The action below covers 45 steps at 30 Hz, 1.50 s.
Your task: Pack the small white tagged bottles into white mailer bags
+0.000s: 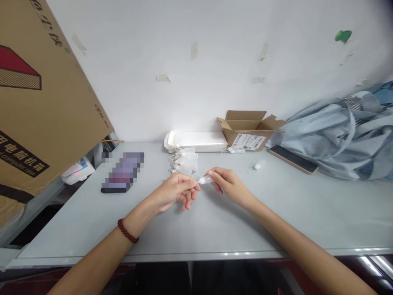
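Above the middle of the table, my right hand grips a small white, translucent bottle-like piece between thumb and fingers. Its narrow end points left. At that end my left hand is pinched, thumb against index finger, the other fingers loosely curled. Whatever is in that pinch is too small to make out. Just behind my hands lies a cluster of similar translucent pieces with thin white cords. A single translucent piece lies to the right of my right hand, and another corded one lies by the carton.
A stack of flat white packets and an open brown carton stand against the wall. One phone lies at right beside light-blue fabric; a blurred-out phone-like device is at left. A large cardboard box leans at far left.
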Tool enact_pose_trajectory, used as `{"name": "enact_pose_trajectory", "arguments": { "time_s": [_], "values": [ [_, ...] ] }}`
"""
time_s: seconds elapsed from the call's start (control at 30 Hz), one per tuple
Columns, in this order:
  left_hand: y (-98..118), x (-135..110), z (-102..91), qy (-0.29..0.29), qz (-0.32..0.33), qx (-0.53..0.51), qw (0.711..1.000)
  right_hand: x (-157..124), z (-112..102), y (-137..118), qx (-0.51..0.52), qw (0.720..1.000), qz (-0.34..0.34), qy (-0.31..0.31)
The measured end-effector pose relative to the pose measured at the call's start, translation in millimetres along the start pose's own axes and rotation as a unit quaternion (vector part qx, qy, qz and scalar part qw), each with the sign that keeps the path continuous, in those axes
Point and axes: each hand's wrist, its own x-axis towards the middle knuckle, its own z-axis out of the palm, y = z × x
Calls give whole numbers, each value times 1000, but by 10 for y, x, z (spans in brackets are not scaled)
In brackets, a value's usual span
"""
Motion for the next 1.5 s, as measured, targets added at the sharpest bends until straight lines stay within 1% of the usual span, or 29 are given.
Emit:
{"name": "enact_pose_trajectory", "arguments": {
  "time_s": [0.17, 0.37, 0.5, 0.6, 0.83, 1.17, 1.5],
  "values": [
    [-38, -5, -6, -33, -11, 14, 999, 11, -10, 8, 16, 1000, 12, 3],
    [23, -29, -10, -51, 10, 24, 998, 0, -69, -112, 39, 999, 11, 4],
    [69, -46, -9, -47, 14, 42, 998, -11, -103, -189, 38, 999, 12, 18],
    [83, -51, -13, -38, 16, 44, 998, -9, -111, -195, 42, 999, 20, 23],
    [83, -38, -26, -25, 27, 33, 999, -3, -97, -148, 48, 999, 17, 19],
    [50, -35, -37, 4, 36, 40, 999, -24, 9, -92, 51, 998, 30, 5],
    [4, -21, -56, 11, 33, 33, 999, -9, 39, -32, 80, 996, 30, -8]
  ]
}}
